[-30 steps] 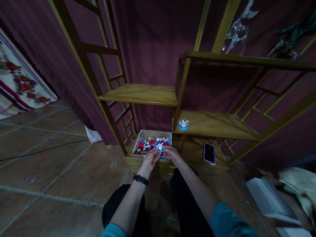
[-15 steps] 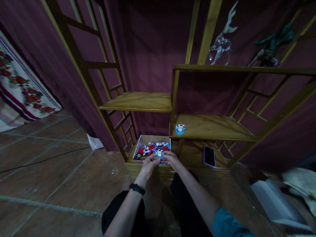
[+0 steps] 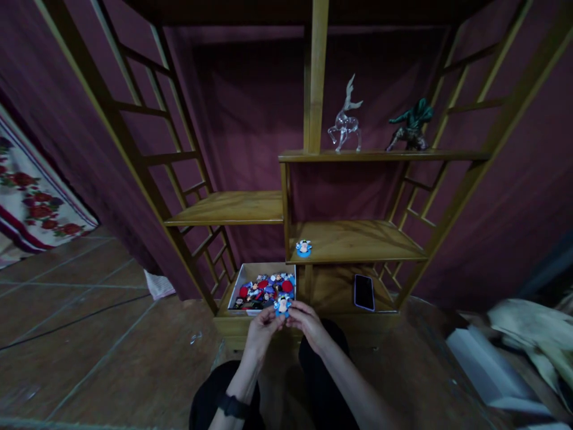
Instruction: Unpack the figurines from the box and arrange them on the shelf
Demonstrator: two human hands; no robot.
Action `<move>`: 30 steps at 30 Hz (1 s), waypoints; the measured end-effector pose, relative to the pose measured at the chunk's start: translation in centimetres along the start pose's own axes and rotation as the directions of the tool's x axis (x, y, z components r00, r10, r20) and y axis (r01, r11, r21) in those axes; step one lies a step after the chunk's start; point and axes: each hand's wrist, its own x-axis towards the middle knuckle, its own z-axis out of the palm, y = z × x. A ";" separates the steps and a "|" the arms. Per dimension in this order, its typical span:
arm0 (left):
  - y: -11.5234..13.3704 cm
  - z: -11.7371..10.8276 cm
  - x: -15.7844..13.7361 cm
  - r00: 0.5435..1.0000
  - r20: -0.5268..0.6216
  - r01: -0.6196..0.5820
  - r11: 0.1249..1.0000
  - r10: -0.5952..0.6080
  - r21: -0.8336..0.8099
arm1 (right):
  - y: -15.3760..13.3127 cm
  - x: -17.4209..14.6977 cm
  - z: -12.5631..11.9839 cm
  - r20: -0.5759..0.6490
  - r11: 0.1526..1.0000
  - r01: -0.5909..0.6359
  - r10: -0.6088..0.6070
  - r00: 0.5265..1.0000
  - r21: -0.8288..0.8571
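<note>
Together, the bare left hand and bare right hand grip a small blue-and-white figurine between their fingertips, near the front right corner of an open white cardboard box. Red, blue and white pieces fill that box, which sits at the left end of the brown wooden bottom shelf. By that shelf's front right corner lies a black, purple-edged phone. Another figurine, on a round blue base, stands at the left front corner of the wooden shelf above.
</note>
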 end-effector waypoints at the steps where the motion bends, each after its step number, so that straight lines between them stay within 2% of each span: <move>1: 0.2 0.5 -0.3 1.000 -0.013 -0.013 1.000 0.013 0.003 | -0.5 -0.4 -0.1 -0.008 1.000 0.022 -0.022 1.000 -0.015; 5: 0.6 2.5 -1.3 0.998 -0.038 -0.059 0.998 0.059 0.011 | -3.1 -2.0 -0.6 -0.017 0.985 0.124 -0.127 0.992 -0.120; 8: 1.0 4.1 -2.0 0.998 -0.033 -0.061 0.995 0.059 -0.079 | -4.8 -3.0 -0.9 0.004 0.961 0.192 -0.195 0.981 -0.197; 11: 1.6 5.6 -2.7 1.000 0.007 -0.013 0.978 0.015 -0.210 | -6.2 -3.9 -1.3 0.009 0.941 0.221 -0.227 0.974 -0.257; 14: 2.3 6.8 -3.3 0.999 0.039 0.029 0.968 -0.020 -0.250 | -7.4 -4.8 -1.7 0.018 0.929 0.226 -0.231 0.973 -0.294; 21: 3.5 9.9 -3.7 0.996 0.005 -0.093 0.986 0.094 -0.136 | -9.9 -5.8 -3.4 0.081 0.915 0.271 -0.259 0.963 -0.300; 30: 5.2 15.8 -2.0 0.971 0.182 -0.157 0.987 0.152 0.014 | -14.5 -5.8 -7.3 0.026 0.877 0.383 -0.393 0.919 -0.291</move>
